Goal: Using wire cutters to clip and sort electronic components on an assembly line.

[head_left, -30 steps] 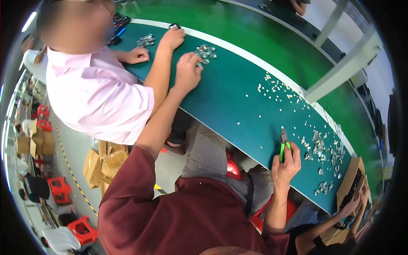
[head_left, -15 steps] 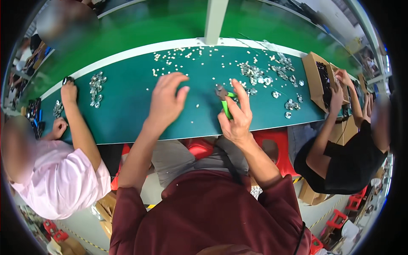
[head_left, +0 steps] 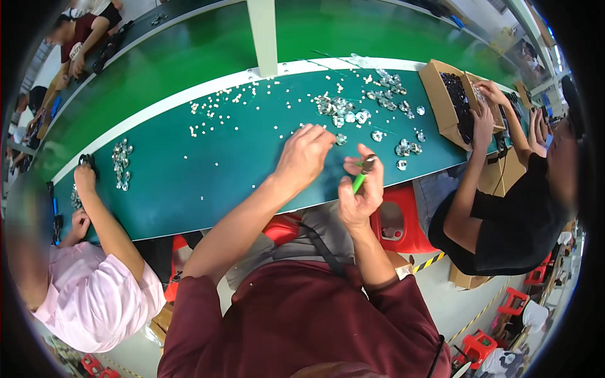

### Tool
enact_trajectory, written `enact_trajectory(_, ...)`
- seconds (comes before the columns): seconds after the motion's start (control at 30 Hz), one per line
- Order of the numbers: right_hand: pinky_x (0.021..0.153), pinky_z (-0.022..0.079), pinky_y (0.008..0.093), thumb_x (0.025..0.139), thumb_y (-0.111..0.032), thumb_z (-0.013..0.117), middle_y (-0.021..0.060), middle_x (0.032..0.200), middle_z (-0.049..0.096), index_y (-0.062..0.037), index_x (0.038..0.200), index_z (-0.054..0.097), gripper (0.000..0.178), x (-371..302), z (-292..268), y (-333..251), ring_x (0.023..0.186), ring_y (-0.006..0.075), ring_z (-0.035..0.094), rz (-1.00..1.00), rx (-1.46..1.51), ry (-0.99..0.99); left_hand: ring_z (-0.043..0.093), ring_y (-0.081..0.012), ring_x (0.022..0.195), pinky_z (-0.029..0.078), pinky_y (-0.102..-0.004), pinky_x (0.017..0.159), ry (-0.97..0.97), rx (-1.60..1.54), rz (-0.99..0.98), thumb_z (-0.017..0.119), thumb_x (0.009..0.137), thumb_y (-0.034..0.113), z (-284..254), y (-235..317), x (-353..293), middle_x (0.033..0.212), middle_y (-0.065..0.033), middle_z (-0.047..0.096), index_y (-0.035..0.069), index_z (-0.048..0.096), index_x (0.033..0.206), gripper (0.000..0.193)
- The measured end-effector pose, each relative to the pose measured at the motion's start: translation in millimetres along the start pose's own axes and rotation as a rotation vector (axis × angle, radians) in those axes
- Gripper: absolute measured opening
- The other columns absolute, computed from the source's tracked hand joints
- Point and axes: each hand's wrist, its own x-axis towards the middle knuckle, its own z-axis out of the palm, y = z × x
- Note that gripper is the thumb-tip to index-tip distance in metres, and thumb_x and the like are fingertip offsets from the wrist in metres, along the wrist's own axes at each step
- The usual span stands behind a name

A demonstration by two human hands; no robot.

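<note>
Over the green tabletop [head_left: 252, 145], my left hand [head_left: 305, 154] reaches across to the right with its fingers bent and close together. Its fingertips are at a small clear, shiny part [head_left: 341, 139]; whatever lies between them is hidden. My right hand [head_left: 361, 198] is closed around a pair of green-handled cutting pliers [head_left: 360, 181], near the table's front edge. The dark jaws of the pliers point up and away from me, with nothing visible in them. Beyond my hands lies a heap of similar clear parts [head_left: 337, 108].
Many tiny pale pieces [head_left: 217, 104] are scattered toward the back. More clear parts lie in a cluster [head_left: 121, 165] at left. A co-worker in pink [head_left: 101, 290] sits left; another in black [head_left: 504, 227] reaches into a cardboard box [head_left: 435, 94] at right. A white post [head_left: 263, 38] stands behind.
My left hand has moved right and closer to the clear parts, its fingers drawing together. My right hand has pulled the pliers back toward me and tilted them. The view has turned rightward.
</note>
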Motion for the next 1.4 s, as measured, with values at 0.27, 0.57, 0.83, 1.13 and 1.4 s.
enact_trajectory(0.27,0.090,0.054,0.0382,0.078,0.007,0.063,0.0232,0.123,0.064,0.0086,0.106,0.069,0.029,13.0,-2.8,-17.1,0.108,0.0314,0.067,0.063,-0.015,-0.218,0.067,-0.0126,0.089,0.056,-0.0262,0.078,0.222,-0.900,-0.559,0.068,0.092,-0.005,-60.3,40.6,-12.9,0.101,-0.0090,0.069,-0.002,0.062,0.121,0.030)
enact_trajectory(0.57,0.090,0.053,0.0358,0.088,-0.009,0.075,0.0179,0.119,0.067,0.0040,0.106,0.073,0.022,24.0,20.6,-68.6,0.107,0.0284,0.067,0.241,0.262,-0.361,0.066,-0.0140,0.096,0.055,-0.0262,0.084,0.301,-1.007,-0.573,0.068,0.092,-0.006,-90.4,76.9,-72.8,0.103,-0.0096,0.069,-0.006,0.063,0.121,0.029)
enact_trajectory(0.83,0.080,0.057,0.0355,0.085,-0.002,0.076,0.0198,0.118,0.066,0.0067,0.100,0.071,0.017,12.7,26.8,-87.7,0.091,0.0232,0.069,0.112,0.253,-0.390,0.068,-0.0170,0.101,0.057,-0.0302,0.089,0.448,-1.166,-0.581,0.068,0.095,0.001,-92.5,92.7,-99.7,0.113,-0.0117,0.068,-0.003,0.060,0.123,0.028)
enact_trajectory(1.13,0.087,0.057,0.0410,0.073,0.000,0.082,0.0209,0.114,0.070,0.0053,0.085,0.065,0.022,15.9,26.2,-103.1,0.091,0.0326,0.072,-0.176,0.057,-0.399,0.066,-0.0130,0.099,0.054,-0.0276,0.088,0.539,-1.221,-0.522,0.069,0.097,0.007,-95.8,110.6,-106.6,0.110,-0.0096,0.070,-0.003,0.061,0.125,0.031)
enact_trajectory(1.4,0.084,0.057,0.0385,0.073,0.000,0.082,0.0199,0.112,0.070,0.0050,0.087,0.068,0.020,15.1,23.0,-119.6,0.088,0.0302,0.072,-0.134,0.005,-0.471,0.069,-0.0193,0.101,0.057,-0.0350,0.092,0.575,-1.159,-0.422,0.068,0.096,0.003,-116.4,95.8,-116.4,0.117,-0.0158,0.069,-0.004,0.055,0.135,0.042)
